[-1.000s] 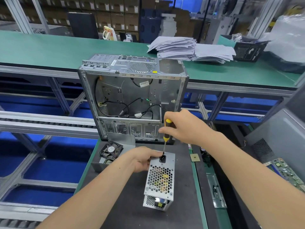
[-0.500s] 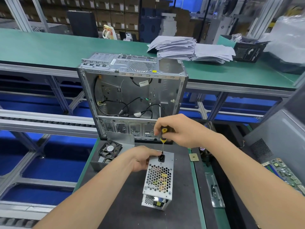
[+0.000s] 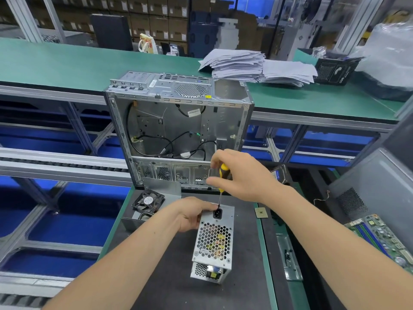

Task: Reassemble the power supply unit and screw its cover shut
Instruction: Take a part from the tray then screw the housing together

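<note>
A silver power supply unit (image 3: 213,242) with a honeycomb grille stands on the dark mat, its black power socket at the top end. My left hand (image 3: 192,214) grips its upper left edge. My right hand (image 3: 240,174) holds a yellow-and-black screwdriver (image 3: 222,175) upright by the handle, fingers pinched round it. The shaft points down and its tip meets the unit's top edge, just left of the socket.
An empty open computer case (image 3: 178,130) stands just behind the unit. A black fan (image 3: 148,201) lies in a metal tray at the left. A small CPU chip (image 3: 261,212) sits to the right, and a green circuit board (image 3: 380,238) at far right. Paper stacks (image 3: 257,68) lie on the rear bench.
My right hand dropped onto the screwdriver and then rose a little, its fingers shifting on the handle. The left hand and the unit stayed put.
</note>
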`<state>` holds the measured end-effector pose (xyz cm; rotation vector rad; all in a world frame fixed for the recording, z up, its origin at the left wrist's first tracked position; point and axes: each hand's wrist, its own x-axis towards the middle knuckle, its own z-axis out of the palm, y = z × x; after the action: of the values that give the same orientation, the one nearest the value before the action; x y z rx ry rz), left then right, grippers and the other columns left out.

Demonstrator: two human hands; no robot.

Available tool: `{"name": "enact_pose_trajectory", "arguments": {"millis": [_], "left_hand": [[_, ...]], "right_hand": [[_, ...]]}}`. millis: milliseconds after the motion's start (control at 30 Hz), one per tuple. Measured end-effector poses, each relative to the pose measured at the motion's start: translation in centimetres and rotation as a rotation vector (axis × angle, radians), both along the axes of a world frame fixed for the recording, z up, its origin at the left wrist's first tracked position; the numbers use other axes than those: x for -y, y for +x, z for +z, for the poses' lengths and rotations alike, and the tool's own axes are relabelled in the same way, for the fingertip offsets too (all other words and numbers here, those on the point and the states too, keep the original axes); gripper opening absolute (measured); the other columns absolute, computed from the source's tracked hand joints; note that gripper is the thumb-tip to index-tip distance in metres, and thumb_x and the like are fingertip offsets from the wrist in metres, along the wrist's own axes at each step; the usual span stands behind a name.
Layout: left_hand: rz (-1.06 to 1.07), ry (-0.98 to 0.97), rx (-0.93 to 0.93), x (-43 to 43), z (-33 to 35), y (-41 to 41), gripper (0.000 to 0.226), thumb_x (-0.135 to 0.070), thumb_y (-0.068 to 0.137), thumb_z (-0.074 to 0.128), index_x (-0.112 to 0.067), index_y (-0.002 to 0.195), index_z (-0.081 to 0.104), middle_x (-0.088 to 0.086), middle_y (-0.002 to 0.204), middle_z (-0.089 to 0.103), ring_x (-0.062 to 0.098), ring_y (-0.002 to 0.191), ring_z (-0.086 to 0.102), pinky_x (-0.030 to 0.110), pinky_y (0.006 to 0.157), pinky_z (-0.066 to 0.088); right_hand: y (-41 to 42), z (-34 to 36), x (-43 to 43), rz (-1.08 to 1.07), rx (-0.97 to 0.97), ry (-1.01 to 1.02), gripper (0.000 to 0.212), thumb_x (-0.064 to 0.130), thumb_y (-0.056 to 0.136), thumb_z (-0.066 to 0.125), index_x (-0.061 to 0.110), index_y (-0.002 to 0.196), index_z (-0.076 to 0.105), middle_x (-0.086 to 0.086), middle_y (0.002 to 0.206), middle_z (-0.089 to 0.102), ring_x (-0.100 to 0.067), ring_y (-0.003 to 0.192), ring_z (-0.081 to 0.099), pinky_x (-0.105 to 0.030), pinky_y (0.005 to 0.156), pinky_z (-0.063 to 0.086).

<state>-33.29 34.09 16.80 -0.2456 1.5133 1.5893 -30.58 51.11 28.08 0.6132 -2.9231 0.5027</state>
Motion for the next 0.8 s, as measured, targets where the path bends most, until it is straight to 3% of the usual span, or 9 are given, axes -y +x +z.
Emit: {"name": "enact_pose_trajectory", "arguments": {"millis": [100,167,233,333,400,467,567,733,800], "left_hand": [[-0.006,-0.010,-0.004,0.0,0.1,0.0,0.035,-0.012,0.101,0.063,0.007,0.131,0.063,0.020,0.116,0.073,0.025,0.087,0.072,0.037,0.074,0.062],[-0.009,-0.017,-0.009,-0.1,0.1,0.0,0.035,-0.012,0.102,0.062,0.006,0.132,0.063,0.019,0.116,0.072,0.024,0.088,0.072,0.037,0.078,0.062],[-0.018,-0.018,-0.024,-0.1,0.1,0.1,0.034,-0.012,0.103,0.059,0.004,0.133,0.062,0.019,0.121,0.071,0.026,0.095,0.069,0.040,0.088,0.058],[-0.025,-0.015,-0.038,-0.1,0.1,0.2,0.033,-0.012,0.104,0.057,0.002,0.134,0.063,0.021,0.130,0.068,0.028,0.105,0.066,0.043,0.098,0.054],[-0.019,-0.021,-0.039,-0.2,0.1,0.1,0.032,-0.011,0.104,0.057,0.001,0.132,0.065,0.022,0.130,0.068,0.029,0.107,0.066,0.045,0.103,0.053],[-0.011,-0.030,-0.040,-0.2,0.0,0.1,0.031,-0.011,0.103,0.059,0.002,0.131,0.065,0.021,0.129,0.069,0.029,0.106,0.067,0.046,0.104,0.053],[0.011,-0.063,-0.060,-0.4,-0.2,0.1,0.032,-0.012,0.101,0.063,0.003,0.130,0.065,0.019,0.114,0.073,0.025,0.091,0.069,0.041,0.089,0.057],[0.026,-0.083,-0.076,-0.5,-0.4,-0.1,0.032,-0.012,0.098,0.065,0.004,0.125,0.067,0.015,0.097,0.073,0.022,0.078,0.070,0.038,0.079,0.058],[0.028,-0.082,-0.067,-0.5,-0.5,-0.1,0.031,-0.012,0.098,0.065,0.004,0.125,0.067,0.017,0.100,0.072,0.024,0.079,0.069,0.040,0.083,0.058]], "right_hand": [[0.0,0.9,-0.6,0.164,0.108,-0.012,0.017,0.020,0.096,0.067,0.034,0.104,0.061,0.016,0.098,0.063,-0.004,0.083,0.062,-0.035,0.073,0.056],[-0.1,1.1,-0.9,0.140,0.159,-0.032,0.018,0.016,0.096,0.069,0.031,0.104,0.064,0.016,0.092,0.067,-0.002,0.078,0.065,-0.030,0.069,0.055],[-0.2,1.2,-0.9,0.047,0.130,-0.021,0.014,0.032,0.094,0.074,0.027,0.096,0.061,0.013,0.079,0.065,-0.002,0.069,0.061,-0.031,0.062,0.051],[-0.3,0.6,-0.1,-0.118,0.042,0.049,0.044,0.052,0.091,0.071,0.022,0.073,0.045,0.005,0.062,0.052,-0.016,0.061,0.050,-0.039,0.055,0.046],[-0.3,0.0,0.4,-0.223,-0.026,0.173,0.054,0.058,0.094,0.063,0.021,0.063,0.038,0.003,0.056,0.044,-0.023,0.062,0.049,-0.033,0.048,0.034],[-0.3,-0.2,0.7,-0.305,-0.066,0.262,0.059,0.067,0.095,0.053,0.022,0.059,0.042,0.003,0.056,0.047,-0.023,0.064,0.054,-0.028,0.047,0.028],[-0.4,-0.2,0.4,-0.272,-0.055,0.189,0.053,0.073,0.094,0.051,0.023,0.078,0.061,0.006,0.073,0.059,-0.021,0.078,0.061,-0.031,0.054,0.041],[0.2,1.1,-0.6,0.041,0.040,0.074,0.010,0.032,0.095,0.066,0.033,0.103,0.061,0.017,0.103,0.059,-0.009,0.094,0.058,-0.037,0.079,0.053],[0.1,1.5,-1.0,0.082,0.098,0.054,0.017,0.015,0.094,0.067,0.030,0.101,0.063,0.016,0.097,0.062,-0.004,0.089,0.058,-0.030,0.078,0.049]]}}
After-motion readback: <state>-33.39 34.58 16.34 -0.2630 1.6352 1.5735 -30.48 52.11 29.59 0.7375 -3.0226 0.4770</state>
